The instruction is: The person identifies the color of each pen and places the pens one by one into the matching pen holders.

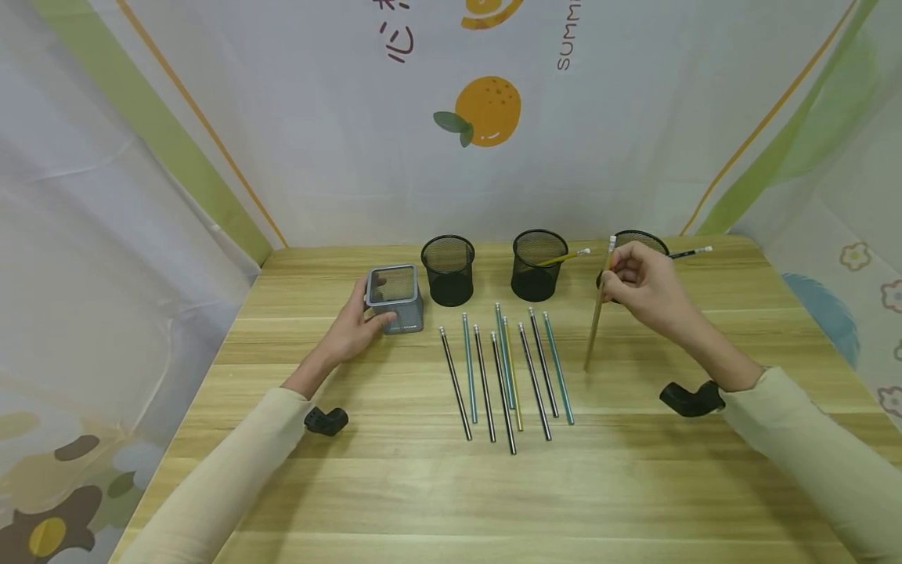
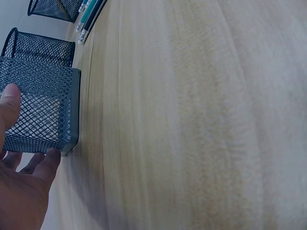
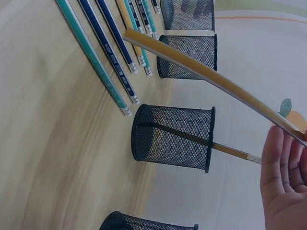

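My left hand (image 1: 355,327) grips the grey square mesh pen holder (image 1: 405,315), its thumb on the near side and fingers around the left side. In the left wrist view the thumb crosses the mesh, and fingertips touch the holder's lower corner. Between thumb and fingers my right hand (image 1: 651,288) pinches a yellow pencil (image 1: 595,335), eraser end up and slightly tilted. That hand partly covers the right black mesh cup (image 1: 644,237), which has a black pencil (image 1: 687,253) leaning out. Another yellow pencil (image 1: 560,259) leans in the middle black mesh cup (image 1: 534,283).
Several black, teal and yellow pencils (image 1: 482,384) lie side by side on the wooden table (image 1: 395,501), erasers toward the cups. A round black mesh cup (image 1: 451,288) stands just right of the grey holder. Behind the table hangs a printed white curtain (image 1: 338,157).
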Demonstrator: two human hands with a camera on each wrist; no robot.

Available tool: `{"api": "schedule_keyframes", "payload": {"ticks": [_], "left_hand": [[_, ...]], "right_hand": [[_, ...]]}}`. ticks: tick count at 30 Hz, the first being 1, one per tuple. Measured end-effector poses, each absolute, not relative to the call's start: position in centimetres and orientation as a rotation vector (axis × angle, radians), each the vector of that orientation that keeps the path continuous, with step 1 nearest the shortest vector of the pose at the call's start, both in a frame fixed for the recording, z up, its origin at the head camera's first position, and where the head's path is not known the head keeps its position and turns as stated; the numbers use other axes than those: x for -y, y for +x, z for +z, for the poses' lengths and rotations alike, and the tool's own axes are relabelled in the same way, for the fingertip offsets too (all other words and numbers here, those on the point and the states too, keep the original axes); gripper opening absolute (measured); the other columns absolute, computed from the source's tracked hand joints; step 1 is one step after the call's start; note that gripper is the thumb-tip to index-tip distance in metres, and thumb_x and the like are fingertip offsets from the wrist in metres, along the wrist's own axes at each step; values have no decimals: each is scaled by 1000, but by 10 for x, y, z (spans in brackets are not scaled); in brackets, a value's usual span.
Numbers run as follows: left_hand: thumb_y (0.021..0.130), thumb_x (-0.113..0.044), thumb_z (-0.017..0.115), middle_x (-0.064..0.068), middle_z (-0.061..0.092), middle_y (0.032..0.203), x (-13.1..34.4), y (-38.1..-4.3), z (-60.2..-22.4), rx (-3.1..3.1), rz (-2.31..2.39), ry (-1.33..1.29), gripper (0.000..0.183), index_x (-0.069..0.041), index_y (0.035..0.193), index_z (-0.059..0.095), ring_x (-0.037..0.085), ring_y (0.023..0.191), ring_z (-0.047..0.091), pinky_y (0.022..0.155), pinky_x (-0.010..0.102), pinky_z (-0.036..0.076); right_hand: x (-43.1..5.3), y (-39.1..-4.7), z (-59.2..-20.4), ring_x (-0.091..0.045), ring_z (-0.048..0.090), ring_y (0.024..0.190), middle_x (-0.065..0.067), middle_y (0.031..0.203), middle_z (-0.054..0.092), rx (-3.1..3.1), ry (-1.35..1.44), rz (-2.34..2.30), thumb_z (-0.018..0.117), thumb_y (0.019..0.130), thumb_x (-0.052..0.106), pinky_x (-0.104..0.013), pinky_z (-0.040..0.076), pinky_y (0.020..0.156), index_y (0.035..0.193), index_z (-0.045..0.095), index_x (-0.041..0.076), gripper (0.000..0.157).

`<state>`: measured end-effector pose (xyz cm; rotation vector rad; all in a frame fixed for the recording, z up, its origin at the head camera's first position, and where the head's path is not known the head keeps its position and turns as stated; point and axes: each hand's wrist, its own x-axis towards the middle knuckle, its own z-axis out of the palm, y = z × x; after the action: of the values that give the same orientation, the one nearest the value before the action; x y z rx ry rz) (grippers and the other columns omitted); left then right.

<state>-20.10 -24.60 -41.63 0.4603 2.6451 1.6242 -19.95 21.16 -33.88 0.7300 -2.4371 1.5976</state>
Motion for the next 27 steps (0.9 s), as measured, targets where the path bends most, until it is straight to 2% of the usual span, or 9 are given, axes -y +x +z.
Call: {"api": "schedule_keyframes", "payload": {"ticks": [8, 16, 27], "left_hand": [[99, 1, 63, 26, 29, 155, 247, -202, -420, -2663, 1626, 488, 75, -1, 158, 17, 52, 139, 33, 105, 57, 43], [99, 2, 63, 24, 28, 156, 246, -201, -419, -2644, 1643, 462, 76, -3, 159, 16, 49, 141, 31, 107, 56, 41], [100, 6, 60, 31, 24, 156, 245, -202, -418, -2613, 1656, 435, 75, 3, 158, 13, 53, 141, 28, 109, 59, 37]], "right_hand": [[-212, -202, -333, -13, 65, 65, -15, 84, 60, 2296, 719, 1623, 53, 95, -13, -21, 56, 60, 101, 51, -13, 7], [-210, -203, -329, -15, 65, 66, -21, 84, 61, 2197, 691, 1666, 55, 95, -11, -20, 55, 58, 98, 52, -10, 4], [-204, -208, -324, -17, 65, 72, -13, 87, 62, 1954, 685, 1806, 53, 94, -11, -19, 56, 67, 96, 54, -3, 8]]}}
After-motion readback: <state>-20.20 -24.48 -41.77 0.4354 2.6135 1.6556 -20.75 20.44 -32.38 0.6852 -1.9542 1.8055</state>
